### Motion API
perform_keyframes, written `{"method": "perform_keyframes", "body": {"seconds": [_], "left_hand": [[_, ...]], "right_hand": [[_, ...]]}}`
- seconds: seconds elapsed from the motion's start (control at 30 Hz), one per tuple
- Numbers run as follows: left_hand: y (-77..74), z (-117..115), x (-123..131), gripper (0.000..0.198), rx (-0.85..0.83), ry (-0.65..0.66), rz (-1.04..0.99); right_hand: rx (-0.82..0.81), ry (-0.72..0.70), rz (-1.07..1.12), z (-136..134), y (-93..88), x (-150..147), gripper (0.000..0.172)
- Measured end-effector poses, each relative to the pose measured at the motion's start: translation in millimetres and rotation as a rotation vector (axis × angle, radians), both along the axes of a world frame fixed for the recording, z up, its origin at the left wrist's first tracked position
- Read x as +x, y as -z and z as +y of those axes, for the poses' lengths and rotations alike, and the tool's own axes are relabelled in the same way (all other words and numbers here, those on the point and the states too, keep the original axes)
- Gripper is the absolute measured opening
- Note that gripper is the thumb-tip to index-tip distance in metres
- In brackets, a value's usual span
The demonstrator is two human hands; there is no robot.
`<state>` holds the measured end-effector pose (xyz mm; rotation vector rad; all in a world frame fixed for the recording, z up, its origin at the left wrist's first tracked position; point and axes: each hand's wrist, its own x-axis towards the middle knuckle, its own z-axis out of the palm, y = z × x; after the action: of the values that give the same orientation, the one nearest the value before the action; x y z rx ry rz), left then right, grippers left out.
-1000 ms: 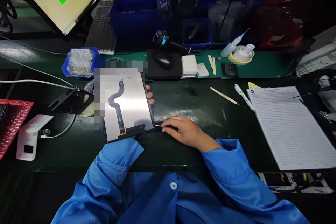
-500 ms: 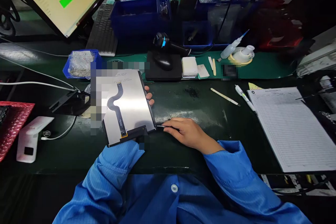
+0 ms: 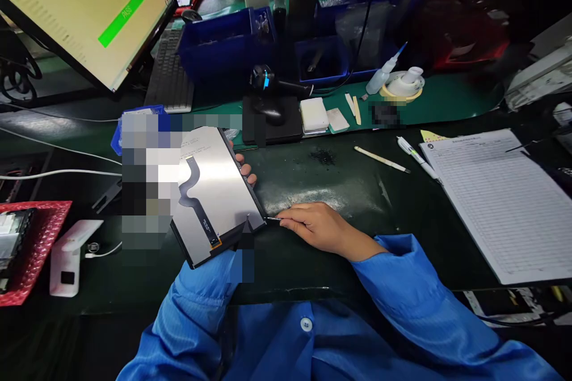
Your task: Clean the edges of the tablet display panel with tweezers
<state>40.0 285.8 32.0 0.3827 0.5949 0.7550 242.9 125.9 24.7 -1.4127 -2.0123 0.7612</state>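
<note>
A flat silver display panel (image 3: 223,187) with a black flex cable running down its back is held tilted above the dark bench. My left hand (image 3: 245,168) is under it, with fingertips curled over its right edge. My right hand (image 3: 313,226) rests on the bench just right of the panel's lower right corner. It pinches thin metal tweezers (image 3: 273,219) whose tip touches that corner. Both arms wear blue sleeves.
A monitor (image 3: 89,12) with a green bar stands at the back left beside a keyboard (image 3: 170,68). Blue bins (image 3: 223,41), a scanner (image 3: 263,80), a white pad (image 3: 314,114) and a glue bottle (image 3: 386,74) line the back. A paper form (image 3: 500,202), a pen (image 3: 417,158), a red tray (image 3: 31,244).
The panel has tilted and swung a little toward the lower left in my left hand. My right hand stays at its corner with the tweezers. The camera shifted, so the bench appears lower.
</note>
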Motion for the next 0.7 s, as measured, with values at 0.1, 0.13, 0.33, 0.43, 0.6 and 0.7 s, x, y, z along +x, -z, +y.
{"method": "perform_keyframes", "body": {"seconds": [0.1, 0.13, 0.33, 0.43, 0.6, 0.7], "left_hand": [[-2.4, -2.2, 3.2, 0.058, 0.033, -0.083, -0.016], [-3.4, -3.0, 5.5, 0.057, 0.022, -0.067, -0.015], [-11.4, -18.4, 16.9, 0.042, 0.062, 0.008, -0.064], [-12.4, -26.4, 15.8, 0.049, 0.091, 0.061, -0.139], [-12.2, -29.3, 18.7, 0.061, 0.161, 0.03, -0.126], [-13.7, -30.0, 22.5, 0.061, 0.201, -0.006, -0.086]], "right_hand": [[-0.032, 0.028, 0.014, -0.9, -0.3, -0.2, 0.025], [-0.037, 0.048, 0.022, -1.1, -0.4, -0.1, 0.025], [0.048, 0.149, 0.034, 3.0, -2.1, 8.2, 0.024], [0.065, 0.129, 0.061, 4.6, -6.0, 14.1, 0.024], [0.022, 0.142, 0.116, 3.3, -9.3, 16.3, 0.017], [0.051, 0.112, 0.061, 3.3, -5.9, 16.4, 0.016]]}}
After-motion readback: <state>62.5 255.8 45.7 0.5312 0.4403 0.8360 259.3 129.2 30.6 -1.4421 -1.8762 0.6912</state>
